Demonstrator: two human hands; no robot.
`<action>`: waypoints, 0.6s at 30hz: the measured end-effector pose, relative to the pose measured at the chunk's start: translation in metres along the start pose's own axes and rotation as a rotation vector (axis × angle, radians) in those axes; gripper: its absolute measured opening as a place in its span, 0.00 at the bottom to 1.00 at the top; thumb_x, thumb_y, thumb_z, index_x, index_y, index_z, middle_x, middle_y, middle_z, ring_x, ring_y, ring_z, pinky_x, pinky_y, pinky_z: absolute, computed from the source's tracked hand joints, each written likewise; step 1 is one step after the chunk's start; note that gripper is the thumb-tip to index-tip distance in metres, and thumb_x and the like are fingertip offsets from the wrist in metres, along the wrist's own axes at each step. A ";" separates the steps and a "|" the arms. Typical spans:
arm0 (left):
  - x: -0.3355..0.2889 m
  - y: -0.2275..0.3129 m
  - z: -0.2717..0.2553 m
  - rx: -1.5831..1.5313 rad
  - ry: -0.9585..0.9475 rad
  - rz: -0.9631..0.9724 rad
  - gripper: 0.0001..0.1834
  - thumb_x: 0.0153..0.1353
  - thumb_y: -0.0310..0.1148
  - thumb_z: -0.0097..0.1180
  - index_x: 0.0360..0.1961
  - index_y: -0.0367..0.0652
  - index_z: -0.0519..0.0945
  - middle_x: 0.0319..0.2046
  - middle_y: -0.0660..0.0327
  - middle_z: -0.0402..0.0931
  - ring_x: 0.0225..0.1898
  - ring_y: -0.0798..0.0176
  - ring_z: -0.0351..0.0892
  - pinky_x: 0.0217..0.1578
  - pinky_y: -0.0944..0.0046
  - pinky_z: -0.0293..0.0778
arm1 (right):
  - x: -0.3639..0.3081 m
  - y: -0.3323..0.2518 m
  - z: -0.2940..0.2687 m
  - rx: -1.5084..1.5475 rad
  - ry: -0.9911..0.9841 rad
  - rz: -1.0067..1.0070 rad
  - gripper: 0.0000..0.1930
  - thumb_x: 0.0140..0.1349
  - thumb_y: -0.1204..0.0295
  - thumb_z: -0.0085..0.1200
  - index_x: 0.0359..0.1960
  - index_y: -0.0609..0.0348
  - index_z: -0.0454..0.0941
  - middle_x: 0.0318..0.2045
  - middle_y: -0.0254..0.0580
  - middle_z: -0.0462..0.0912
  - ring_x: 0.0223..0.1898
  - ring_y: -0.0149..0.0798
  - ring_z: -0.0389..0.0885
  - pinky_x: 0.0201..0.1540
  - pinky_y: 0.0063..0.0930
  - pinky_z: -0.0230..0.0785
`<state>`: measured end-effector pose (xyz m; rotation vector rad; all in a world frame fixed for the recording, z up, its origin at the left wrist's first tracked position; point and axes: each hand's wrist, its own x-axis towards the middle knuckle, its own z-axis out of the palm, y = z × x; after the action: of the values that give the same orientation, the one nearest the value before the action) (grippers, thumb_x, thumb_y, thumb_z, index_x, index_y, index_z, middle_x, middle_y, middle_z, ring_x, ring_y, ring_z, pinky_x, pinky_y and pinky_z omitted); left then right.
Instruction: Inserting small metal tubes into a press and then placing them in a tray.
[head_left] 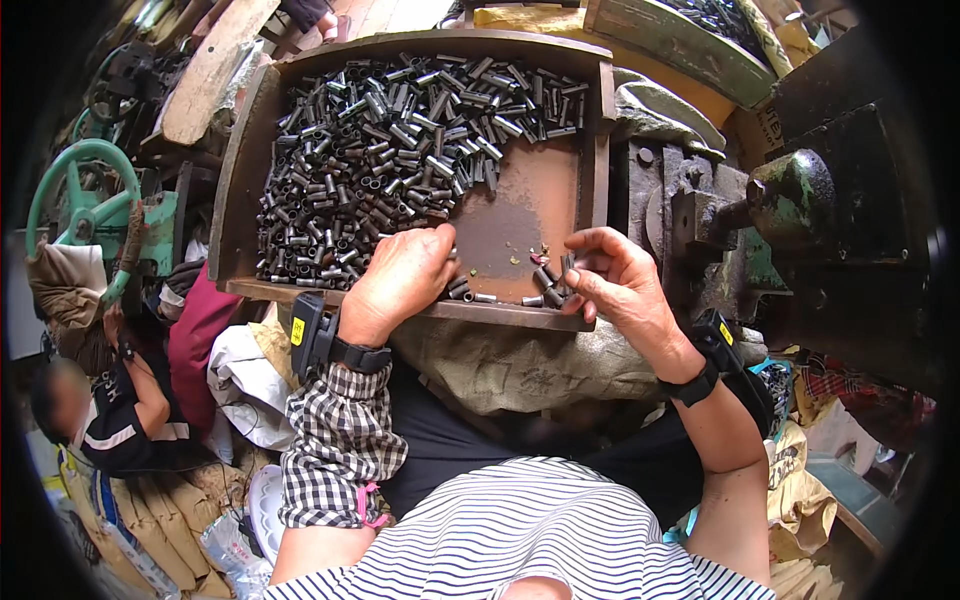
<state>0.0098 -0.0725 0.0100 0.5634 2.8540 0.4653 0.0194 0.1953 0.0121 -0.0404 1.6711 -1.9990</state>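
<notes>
Wooden tray [490, 313], open-topped, one: standing before the person, its bare floor showing toward the right. Short metal tubes [370, 150], many, dark and bright: lying heaped across the tray's left and far parts. Right hand [628, 290], one: holding a dark tube [568, 262] narrowly between thumb and forefinger, above the tray's near right corner. Loose tubes [548, 287], a few: lying just beside those fingertips. Left hand [400, 275], one: hovering over the near edge of the heap, its fingers curling inward; whether they are gripping anything, one cannot tell. Green handwheel [90, 215], one: standing at the far left. Dark machine [800, 200], greasy, one: standing to the tray's right. Co-worker [130, 400], one: sitting at the left.
</notes>
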 end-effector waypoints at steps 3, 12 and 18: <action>0.009 0.004 0.005 -0.197 0.118 0.047 0.10 0.57 0.32 0.55 0.34 0.37 0.70 0.25 0.51 0.74 0.29 0.47 0.76 0.28 0.55 0.71 | 0.000 -0.001 -0.003 0.053 -0.029 0.052 0.15 0.60 0.74 0.55 0.47 0.63 0.69 0.29 0.35 0.78 0.26 0.23 0.79 0.20 0.10 0.67; 0.025 0.056 0.011 -1.414 -0.257 -0.164 0.10 0.63 0.35 0.53 0.39 0.39 0.72 0.23 0.67 0.75 0.19 0.78 0.73 0.17 0.79 0.65 | -0.002 -0.004 -0.002 0.073 0.005 -0.009 0.13 0.62 0.74 0.53 0.47 0.62 0.70 0.29 0.34 0.77 0.24 0.24 0.79 0.21 0.10 0.68; 0.031 0.064 0.022 -1.538 -0.182 -0.208 0.08 0.59 0.29 0.56 0.39 0.40 0.73 0.25 0.69 0.75 0.18 0.81 0.68 0.15 0.80 0.63 | -0.001 -0.006 -0.003 0.195 0.122 -0.022 0.11 0.62 0.75 0.52 0.44 0.64 0.69 0.30 0.37 0.78 0.28 0.29 0.82 0.22 0.13 0.70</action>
<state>0.0087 0.0013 0.0076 -0.0269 1.5581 2.0090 0.0167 0.1994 0.0175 0.1359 1.5450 -2.2105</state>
